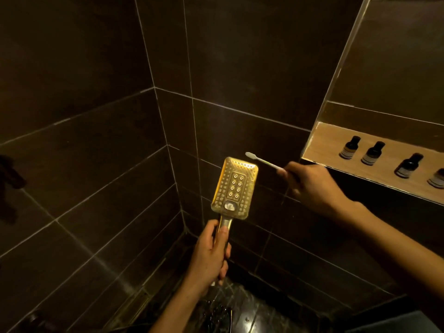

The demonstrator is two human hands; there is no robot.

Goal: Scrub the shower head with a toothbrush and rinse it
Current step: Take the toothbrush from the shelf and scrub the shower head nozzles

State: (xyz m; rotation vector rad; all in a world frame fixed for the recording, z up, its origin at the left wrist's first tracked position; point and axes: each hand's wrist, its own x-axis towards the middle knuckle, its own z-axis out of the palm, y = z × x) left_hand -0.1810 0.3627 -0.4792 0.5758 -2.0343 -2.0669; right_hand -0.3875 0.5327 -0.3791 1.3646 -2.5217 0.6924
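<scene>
A gold rectangular shower head (235, 186) stands upright in the middle of the view, its nozzle face turned toward me. My left hand (210, 257) grips its handle from below. My right hand (312, 186) holds a white toothbrush (263, 161) by the handle, off to the right of the shower head. The brush head points up and left, just above the shower head's top right corner and apart from it.
Dark tiled walls meet in a corner behind the shower head. A lit wooden niche shelf (322, 144) at the right carries several small dark bottles (349, 147). Dark glossy marble floor (249, 313) lies below. A dark fixture (9, 175) sticks out at the left edge.
</scene>
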